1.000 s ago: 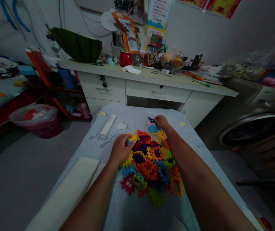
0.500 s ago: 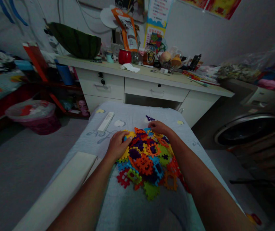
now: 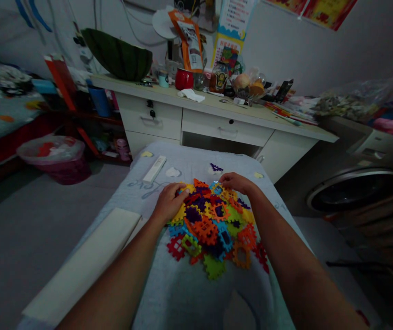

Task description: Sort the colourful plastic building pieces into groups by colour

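A heap of colourful plastic interlocking pieces (image 3: 205, 229) with toothed edges lies on a cloth-covered table (image 3: 176, 293). Along the heap's left side rests my left hand (image 3: 169, 201), open, its thumb apart and its fingers partly hidden against yellow pieces. My right hand (image 3: 237, 182) is at the far right edge of the heap, fingers loosely bent and apart, close to a blue piece (image 3: 216, 188); I see nothing held in it. Beyond the heap sits a single purple triangular piece (image 3: 216, 168), apart from the others.
On the table's left are a narrow white box (image 3: 154, 169) and a long white block (image 3: 90, 261). Behind stands a desk (image 3: 224, 114) with a watermelon half (image 3: 117, 55), jars and papers. A washing machine (image 3: 354, 169) is at right, a pink bin (image 3: 59, 165) at left.
My right hand has shifted slightly right, away from the blue piece at the heap's far edge. My left hand stays against the heap. The camera view has turned slightly left.
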A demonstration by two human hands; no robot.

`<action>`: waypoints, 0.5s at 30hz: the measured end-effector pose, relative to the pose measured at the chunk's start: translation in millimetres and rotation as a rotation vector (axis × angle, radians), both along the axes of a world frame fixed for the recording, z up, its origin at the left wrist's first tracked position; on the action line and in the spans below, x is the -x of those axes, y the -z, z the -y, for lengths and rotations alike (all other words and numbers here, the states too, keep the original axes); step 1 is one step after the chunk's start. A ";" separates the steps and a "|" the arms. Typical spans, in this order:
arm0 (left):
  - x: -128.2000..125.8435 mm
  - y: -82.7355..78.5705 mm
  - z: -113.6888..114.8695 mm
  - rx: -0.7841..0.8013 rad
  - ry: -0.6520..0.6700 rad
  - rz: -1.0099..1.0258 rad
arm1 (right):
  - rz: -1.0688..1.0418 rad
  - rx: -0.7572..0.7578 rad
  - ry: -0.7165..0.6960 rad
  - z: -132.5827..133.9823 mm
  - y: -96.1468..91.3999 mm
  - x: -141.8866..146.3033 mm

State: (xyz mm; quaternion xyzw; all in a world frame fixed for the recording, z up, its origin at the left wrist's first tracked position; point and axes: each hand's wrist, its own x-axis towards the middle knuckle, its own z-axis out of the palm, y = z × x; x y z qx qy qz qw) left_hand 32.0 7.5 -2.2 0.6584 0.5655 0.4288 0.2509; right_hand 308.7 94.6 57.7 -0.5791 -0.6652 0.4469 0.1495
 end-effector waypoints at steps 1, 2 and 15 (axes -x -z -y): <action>0.3 0.2 -0.4 0.003 0.004 0.016 | 0.009 -0.002 0.013 2.2 0.2 -1.5; 0.6 0.4 -0.8 0.008 0.007 0.030 | 0.021 -0.017 0.024 4.7 0.6 -3.0; 1.6 2.0 -3.7 0.042 0.016 0.027 | -0.109 -0.276 0.120 44.8 -0.4 -27.1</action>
